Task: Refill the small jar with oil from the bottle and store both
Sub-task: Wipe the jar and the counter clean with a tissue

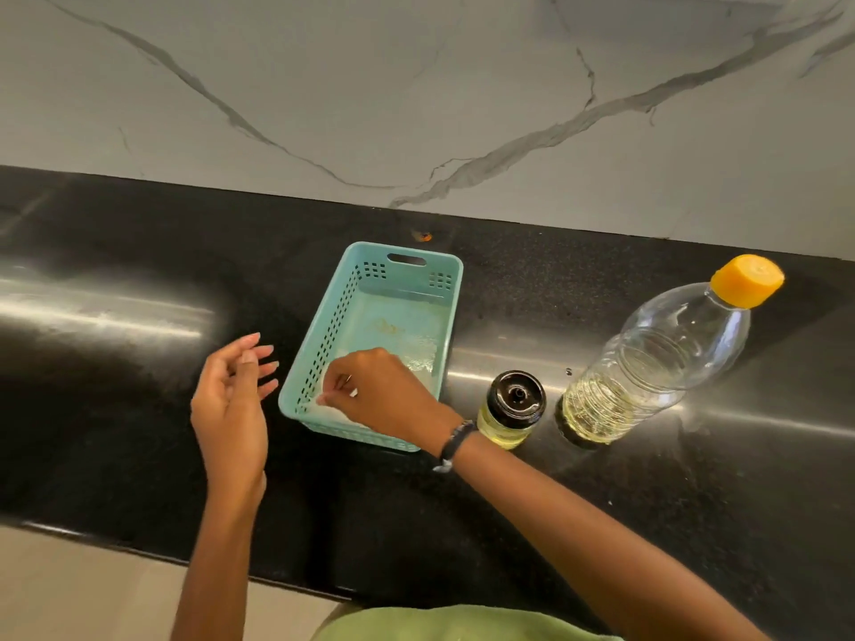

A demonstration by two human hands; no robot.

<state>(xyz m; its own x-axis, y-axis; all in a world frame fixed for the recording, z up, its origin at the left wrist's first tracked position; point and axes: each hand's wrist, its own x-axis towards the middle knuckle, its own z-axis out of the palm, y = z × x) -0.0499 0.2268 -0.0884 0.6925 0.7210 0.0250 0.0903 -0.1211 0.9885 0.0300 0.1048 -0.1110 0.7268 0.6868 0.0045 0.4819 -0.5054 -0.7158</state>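
Note:
A small glass jar (509,411) with a dark lid stands on the black counter, holding yellow oil. To its right stands a clear plastic bottle (647,363) with an orange cap (747,279), oil filling its bottom part. A teal perforated basket (365,298) sits left of the jar. My right hand (384,393) reaches into the basket's near end and pinches a white cloth or paper (331,411) lying there. My left hand (231,409) hovers left of the basket, fingers relaxed, holding nothing.
The black counter (139,363) runs along a marble-patterned wall (416,85). Its front edge lies near my body, with pale floor below. A small orange speck (424,235) sits behind the basket.

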